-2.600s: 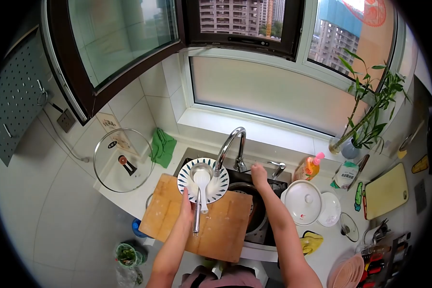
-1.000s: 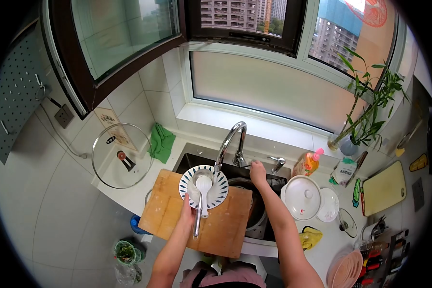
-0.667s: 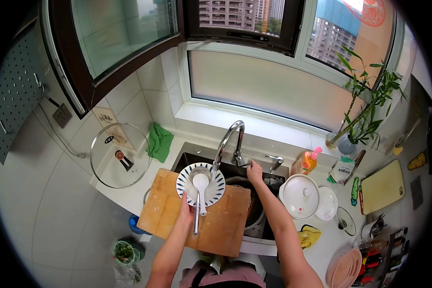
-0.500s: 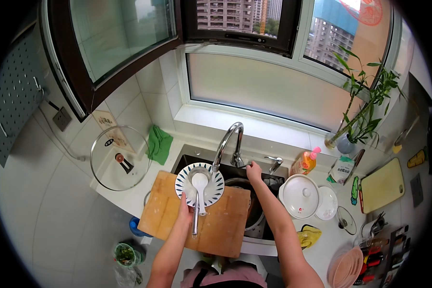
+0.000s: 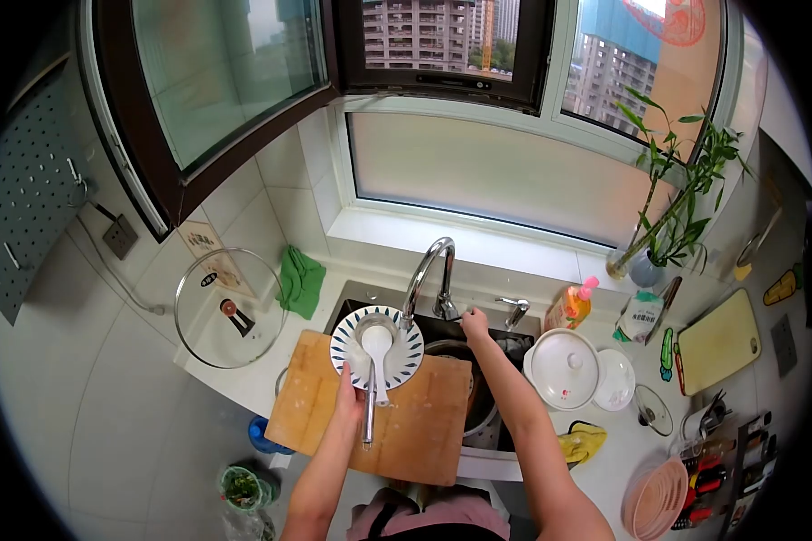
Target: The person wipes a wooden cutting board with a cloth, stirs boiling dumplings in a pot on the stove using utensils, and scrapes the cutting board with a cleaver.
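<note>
Looks onto tall buildings (image 5: 415, 36) in daylight.
Has tiled walls (image 5: 284, 162), an open brown-framed window (image 5: 235, 72), a frosted pane (image 5: 505, 171) below.

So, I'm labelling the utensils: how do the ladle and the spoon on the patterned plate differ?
The ladle is metal; the spoon is white. The ladle's handle reaches well past the plate, the spoon's only slightly. The ladle's bowl lies under the spoon's. Both handles point down the picture.

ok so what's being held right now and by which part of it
The left hand holds the patterned plate by its near rim; the right hand is at the faucet's lever, its grip unclear.
</note>
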{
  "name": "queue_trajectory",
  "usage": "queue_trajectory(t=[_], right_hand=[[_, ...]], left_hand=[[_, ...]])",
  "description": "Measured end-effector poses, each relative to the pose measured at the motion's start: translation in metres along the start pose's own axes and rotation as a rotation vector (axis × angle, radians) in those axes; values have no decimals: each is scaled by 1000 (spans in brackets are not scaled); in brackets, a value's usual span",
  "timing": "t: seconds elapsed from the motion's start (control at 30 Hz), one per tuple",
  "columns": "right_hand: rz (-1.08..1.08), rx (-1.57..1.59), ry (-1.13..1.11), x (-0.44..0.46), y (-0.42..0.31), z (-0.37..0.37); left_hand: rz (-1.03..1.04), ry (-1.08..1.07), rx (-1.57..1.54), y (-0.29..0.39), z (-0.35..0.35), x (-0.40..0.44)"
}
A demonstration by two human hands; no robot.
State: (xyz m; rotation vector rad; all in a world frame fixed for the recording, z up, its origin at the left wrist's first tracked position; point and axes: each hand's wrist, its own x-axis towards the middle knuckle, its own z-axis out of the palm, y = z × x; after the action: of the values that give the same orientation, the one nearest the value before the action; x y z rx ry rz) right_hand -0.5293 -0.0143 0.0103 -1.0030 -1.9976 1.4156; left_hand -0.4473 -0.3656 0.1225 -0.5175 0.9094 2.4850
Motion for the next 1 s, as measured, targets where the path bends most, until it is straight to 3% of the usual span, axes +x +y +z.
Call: queue_trajectory(t=[0.33,0.4,0.53,0.67,0.73,0.8,0.87,0.93,1.0], right_hand=[[52,-13,-33,-3,-13,-2],[251,-59,-173,-7,-36,-12],[398,-134,-410,-8,-89,-16],[422,149,-7,-27,-129,-8],[443,221,110,-35,-110,-11],[59,-20,36,-46,-70,-24],[64,41,-90,-78,-45,-39],[185,359,-371,-132,-57,-74],[268,317,-542,-183,-68,-108]], left_hand=[[-12,32,-32,-4,4,0],[2,27,-28,-4,4,0],[-26,7,-5,-4,0,-2],[-54,21,20,-5,-3,-5],[-55,9,37,-6,-9,-8],[-64,-16,58,-5,-11,-14],[-124,-7,93,-3,-7,-29],[-141,-39,163,-5,-11,-37],[-171,-82,245,-10,-10,-46]])
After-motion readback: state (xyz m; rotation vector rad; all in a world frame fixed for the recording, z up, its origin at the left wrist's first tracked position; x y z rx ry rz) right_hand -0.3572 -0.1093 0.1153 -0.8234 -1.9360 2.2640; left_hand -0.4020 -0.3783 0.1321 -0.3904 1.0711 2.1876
